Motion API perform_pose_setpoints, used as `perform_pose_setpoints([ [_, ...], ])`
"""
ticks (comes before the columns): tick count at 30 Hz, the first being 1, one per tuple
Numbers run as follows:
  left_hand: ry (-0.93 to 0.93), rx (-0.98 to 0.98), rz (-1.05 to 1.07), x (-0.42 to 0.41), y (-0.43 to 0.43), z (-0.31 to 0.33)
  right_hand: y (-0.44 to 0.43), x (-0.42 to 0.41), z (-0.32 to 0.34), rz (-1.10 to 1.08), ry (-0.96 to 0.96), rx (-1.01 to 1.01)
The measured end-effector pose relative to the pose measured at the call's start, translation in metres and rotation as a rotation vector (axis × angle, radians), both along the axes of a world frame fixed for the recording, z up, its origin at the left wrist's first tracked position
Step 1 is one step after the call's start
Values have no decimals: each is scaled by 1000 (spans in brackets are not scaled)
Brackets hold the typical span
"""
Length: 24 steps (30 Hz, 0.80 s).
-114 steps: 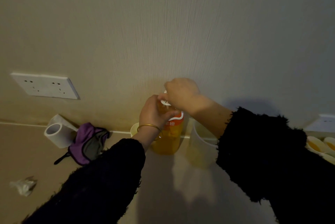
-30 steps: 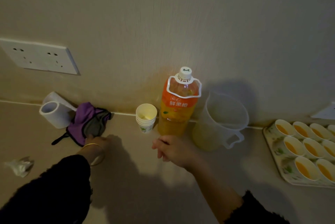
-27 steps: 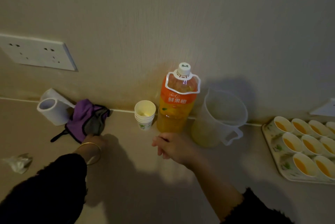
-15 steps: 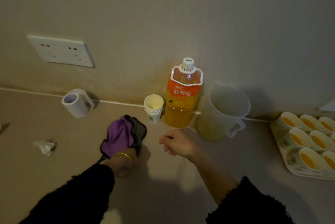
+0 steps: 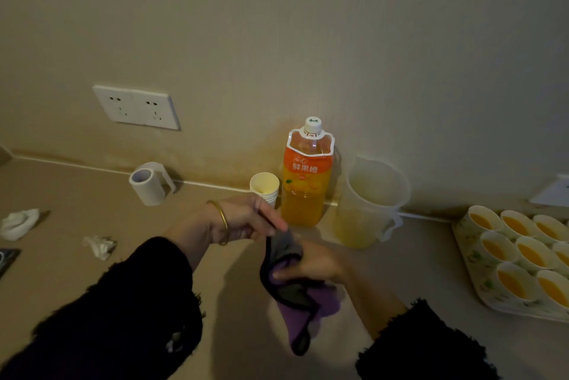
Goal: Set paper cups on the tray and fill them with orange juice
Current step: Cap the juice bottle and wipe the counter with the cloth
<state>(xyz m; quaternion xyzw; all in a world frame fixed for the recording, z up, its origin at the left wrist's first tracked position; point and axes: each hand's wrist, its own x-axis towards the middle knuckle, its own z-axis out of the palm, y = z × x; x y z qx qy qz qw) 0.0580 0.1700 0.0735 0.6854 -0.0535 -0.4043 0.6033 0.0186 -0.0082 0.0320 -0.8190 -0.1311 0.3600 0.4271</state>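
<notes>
Left hand: fingertips pinch the upper grey edge of the cloth; gold bangle on the wrist. Right hand: grips the cloth from below, thumb pressed on the purple side; its fingers are hidden under the folds. The cloth hangs between both hands, above the bench, lower corner dangling.

Behind the left hand: stack of paper cups, lower part covered by my fingers. Just right of it, the orange juice bottle, capped, upright against the wall. Next right, the clear pitcher with a little pale yellow liquid at the bottom.

Far right: tray, cut off by the frame edge; filled cups stand on it in rows, full count not visible.

Left side: tape roll, crumpled tissue, wall socket. Dim light; label text hard to read.
</notes>
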Motion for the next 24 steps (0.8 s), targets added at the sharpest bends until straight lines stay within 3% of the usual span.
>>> perform_pose_setpoints([
  [2, 67, -192, 261, 0, -7, 2, -1, 2, 7, -147, -61, 161],
  [4, 155, -265, 526, -6, -15, -6, -1, 3, 5, -442, 95, 418],
  [6, 275, -176, 613, -17, -21, -21, 0, 5, 2, -672, 249, 549],
  [8, 377, -123, 561, -32, -29, -32, -3, 7, -2, -754, 372, 593],
  [12, 190, 140, 553, -36, -41, -46, -17, 3, -2, -692, 514, 560],
  [16, 187, 124, 561, -31, -38, -47, -40, -3, -11, -684, 501, 509],
  [22, 312, 86, 318, -37, -49, -64, -84, -18, -37, -624, 519, 444],
  [24, 250, 196, 331, -39, -62, -72, -106, -23, -53, -619, 576, 349],
])
